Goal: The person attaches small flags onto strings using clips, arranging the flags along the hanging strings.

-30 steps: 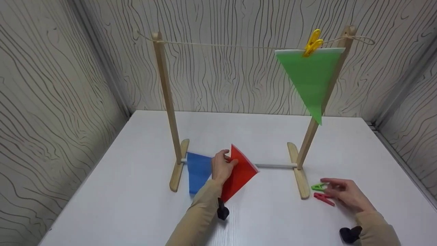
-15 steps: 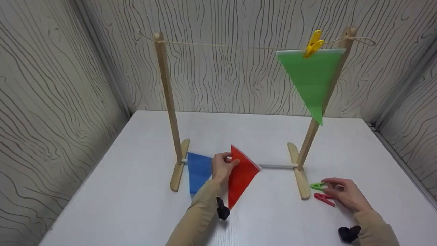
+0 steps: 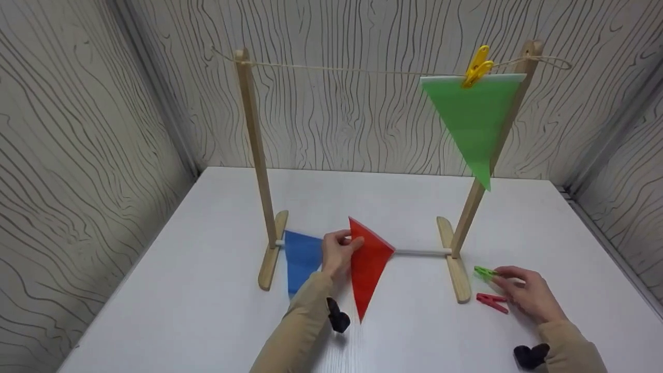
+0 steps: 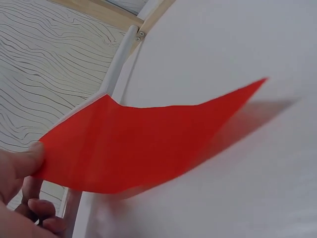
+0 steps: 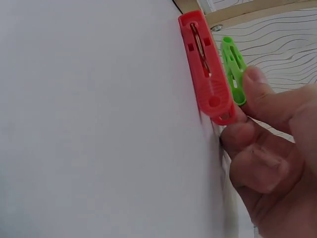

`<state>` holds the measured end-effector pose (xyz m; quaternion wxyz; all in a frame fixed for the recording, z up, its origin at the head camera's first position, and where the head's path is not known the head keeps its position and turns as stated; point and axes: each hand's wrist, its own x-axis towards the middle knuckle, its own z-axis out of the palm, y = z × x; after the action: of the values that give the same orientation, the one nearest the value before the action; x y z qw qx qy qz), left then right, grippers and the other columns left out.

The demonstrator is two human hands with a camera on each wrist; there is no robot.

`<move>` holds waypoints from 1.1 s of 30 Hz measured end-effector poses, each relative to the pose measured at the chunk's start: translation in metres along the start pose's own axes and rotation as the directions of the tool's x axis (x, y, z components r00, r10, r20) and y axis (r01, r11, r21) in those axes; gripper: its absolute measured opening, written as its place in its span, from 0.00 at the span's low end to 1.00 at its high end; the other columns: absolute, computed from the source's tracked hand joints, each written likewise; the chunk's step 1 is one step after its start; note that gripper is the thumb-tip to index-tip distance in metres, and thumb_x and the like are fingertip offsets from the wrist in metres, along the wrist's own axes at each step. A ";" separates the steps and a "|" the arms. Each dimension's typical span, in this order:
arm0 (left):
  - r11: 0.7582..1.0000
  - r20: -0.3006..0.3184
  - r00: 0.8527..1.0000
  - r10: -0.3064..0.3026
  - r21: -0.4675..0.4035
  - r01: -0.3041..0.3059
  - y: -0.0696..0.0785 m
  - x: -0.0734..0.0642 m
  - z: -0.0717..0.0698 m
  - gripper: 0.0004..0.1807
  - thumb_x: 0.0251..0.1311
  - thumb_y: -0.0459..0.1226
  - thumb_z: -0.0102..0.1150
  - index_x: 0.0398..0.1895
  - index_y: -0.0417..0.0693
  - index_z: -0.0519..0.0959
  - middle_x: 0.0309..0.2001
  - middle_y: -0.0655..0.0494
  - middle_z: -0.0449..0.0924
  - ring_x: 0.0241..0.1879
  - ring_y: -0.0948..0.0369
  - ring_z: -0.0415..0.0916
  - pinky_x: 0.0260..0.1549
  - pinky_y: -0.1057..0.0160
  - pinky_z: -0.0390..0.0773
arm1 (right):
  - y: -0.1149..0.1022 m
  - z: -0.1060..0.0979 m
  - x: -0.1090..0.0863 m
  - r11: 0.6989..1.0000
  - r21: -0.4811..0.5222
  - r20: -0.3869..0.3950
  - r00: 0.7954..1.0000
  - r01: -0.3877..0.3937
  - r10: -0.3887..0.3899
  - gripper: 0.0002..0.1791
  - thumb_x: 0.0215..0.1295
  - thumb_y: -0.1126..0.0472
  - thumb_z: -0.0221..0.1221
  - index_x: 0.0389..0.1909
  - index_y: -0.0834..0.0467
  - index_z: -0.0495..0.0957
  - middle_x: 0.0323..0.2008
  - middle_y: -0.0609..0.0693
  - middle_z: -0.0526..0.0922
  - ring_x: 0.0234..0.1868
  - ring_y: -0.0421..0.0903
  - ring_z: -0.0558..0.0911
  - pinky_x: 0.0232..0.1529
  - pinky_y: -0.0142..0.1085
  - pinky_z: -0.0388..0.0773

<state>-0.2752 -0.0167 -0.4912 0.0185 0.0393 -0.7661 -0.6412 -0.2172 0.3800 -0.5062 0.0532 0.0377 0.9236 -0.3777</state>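
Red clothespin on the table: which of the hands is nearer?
Right. The right hand is close beside the red clothespin, pinching the green clothespin; the left hand is well off to its left, holding the red pennant.

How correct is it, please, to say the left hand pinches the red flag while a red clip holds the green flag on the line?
Not entirely: the head view shows a yellow clip, not red, holding the green flag on the line; the left hand pinches the red flag.
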 end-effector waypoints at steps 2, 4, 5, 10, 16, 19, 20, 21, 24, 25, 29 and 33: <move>0.999 0.009 1.000 0.003 -0.035 -0.003 0.000 0.000 0.000 0.18 0.65 0.38 0.66 0.55 0.39 0.83 0.39 0.47 0.86 0.35 0.59 0.80 0.41 0.63 0.83 | -0.002 -0.001 -0.001 0.997 0.060 -0.005 0.999 -0.053 0.054 0.32 0.72 0.47 0.60 0.63 0.69 0.73 0.57 0.68 0.77 0.32 0.42 0.78 0.27 0.32 0.75; 0.997 0.014 1.000 -0.010 -0.076 0.011 0.000 0.000 0.000 0.18 0.65 0.38 0.65 0.55 0.39 0.82 0.38 0.47 0.85 0.35 0.59 0.80 0.41 0.64 0.83 | -0.004 -0.001 -0.002 0.993 0.090 -0.028 0.997 -0.074 0.076 0.35 0.69 0.44 0.62 0.63 0.69 0.73 0.53 0.65 0.80 0.29 0.41 0.78 0.27 0.31 0.75; 0.995 0.015 1.000 -0.018 -0.095 0.019 0.000 0.000 0.000 0.18 0.65 0.39 0.66 0.55 0.39 0.82 0.38 0.47 0.85 0.35 0.59 0.80 0.42 0.64 0.83 | -0.005 -0.001 -0.003 0.991 0.106 -0.040 0.996 -0.079 0.084 0.36 0.68 0.42 0.63 0.63 0.69 0.73 0.50 0.62 0.82 0.27 0.41 0.78 0.26 0.32 0.75; 0.989 0.003 0.999 -0.033 -0.144 0.033 0.001 0.002 0.002 0.18 0.64 0.40 0.66 0.53 0.39 0.84 0.36 0.48 0.83 0.35 0.60 0.78 0.40 0.66 0.81 | -0.009 -0.001 -0.003 0.992 0.126 -0.149 0.988 -0.023 0.042 0.34 0.65 0.45 0.66 0.58 0.70 0.77 0.37 0.46 0.86 0.27 0.39 0.81 0.29 0.31 0.78; 0.978 0.027 0.995 -0.099 -0.184 0.102 0.004 0.002 0.004 0.20 0.64 0.44 0.66 0.55 0.42 0.83 0.41 0.50 0.83 0.41 0.59 0.78 0.44 0.67 0.79 | -0.012 -0.001 -0.001 0.977 0.208 -0.218 0.976 0.041 0.005 0.28 0.66 0.50 0.66 0.55 0.70 0.79 0.30 0.32 0.85 0.30 0.34 0.84 0.35 0.27 0.80; 0.970 0.044 0.991 -0.123 -0.207 0.129 0.007 0.001 0.005 0.21 0.65 0.45 0.66 0.56 0.43 0.81 0.45 0.49 0.82 0.44 0.58 0.77 0.46 0.66 0.79 | -0.013 0.000 -0.002 0.969 0.242 -0.237 0.971 0.047 0.012 0.27 0.68 0.50 0.65 0.55 0.68 0.79 0.30 0.28 0.83 0.31 0.33 0.82 0.37 0.26 0.79; 0.968 0.049 0.991 -0.123 -0.215 0.131 0.009 0.001 0.005 0.21 0.65 0.45 0.66 0.56 0.43 0.81 0.45 0.49 0.82 0.44 0.57 0.77 0.46 0.66 0.79 | -0.014 0.000 -0.002 0.966 0.255 -0.244 0.970 0.050 0.015 0.26 0.69 0.50 0.64 0.55 0.68 0.79 0.30 0.28 0.83 0.32 0.33 0.81 0.38 0.26 0.78; 0.966 0.053 0.991 -0.126 -0.220 0.134 0.010 0.000 0.005 0.21 0.65 0.45 0.66 0.56 0.43 0.81 0.45 0.49 0.82 0.45 0.58 0.77 0.46 0.66 0.79 | -0.015 0.000 -0.003 0.961 0.270 -0.251 0.968 0.054 0.016 0.26 0.70 0.50 0.62 0.55 0.67 0.79 0.30 0.28 0.83 0.32 0.33 0.81 0.39 0.26 0.77; 0.966 0.064 0.991 -0.115 -0.227 0.127 0.013 0.000 0.005 0.21 0.65 0.46 0.66 0.55 0.44 0.82 0.45 0.50 0.82 0.45 0.58 0.77 0.46 0.66 0.79 | -0.016 0.001 -0.003 0.945 0.317 -0.270 0.963 0.077 0.012 0.24 0.72 0.49 0.60 0.56 0.66 0.80 0.31 0.30 0.83 0.33 0.34 0.80 0.40 0.26 0.76; 0.967 0.067 0.992 -0.107 -0.227 0.119 0.014 0.000 0.005 0.20 0.65 0.46 0.65 0.55 0.44 0.83 0.45 0.50 0.83 0.44 0.58 0.77 0.45 0.66 0.79 | -0.017 0.001 -0.003 0.939 0.332 -0.274 0.962 0.088 0.007 0.24 0.73 0.49 0.59 0.55 0.66 0.80 0.31 0.31 0.83 0.33 0.34 0.80 0.40 0.25 0.76; 0.966 0.076 0.993 -0.089 -0.235 0.105 0.017 -0.001 0.005 0.19 0.66 0.46 0.64 0.54 0.47 0.84 0.45 0.50 0.84 0.44 0.57 0.78 0.45 0.65 0.79 | -0.018 0.003 -0.001 0.913 0.390 -0.279 0.960 0.120 -0.007 0.22 0.75 0.48 0.55 0.55 0.61 0.81 0.32 0.36 0.83 0.33 0.35 0.80 0.40 0.23 0.77; 0.967 0.067 0.994 -0.085 -0.234 0.099 0.021 -0.002 0.005 0.19 0.66 0.47 0.64 0.55 0.48 0.83 0.45 0.51 0.84 0.45 0.57 0.77 0.47 0.65 0.78 | -0.019 0.005 0.001 0.875 0.470 -0.239 0.971 0.118 -0.003 0.19 0.78 0.45 0.49 0.53 0.50 0.82 0.32 0.39 0.80 0.35 0.36 0.77 0.41 0.22 0.75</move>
<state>-0.2749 -0.0076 -0.4718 -0.0284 0.0543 -0.6815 -0.7292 -0.2201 0.3628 -0.4964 -0.0775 0.0642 0.8014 -0.5896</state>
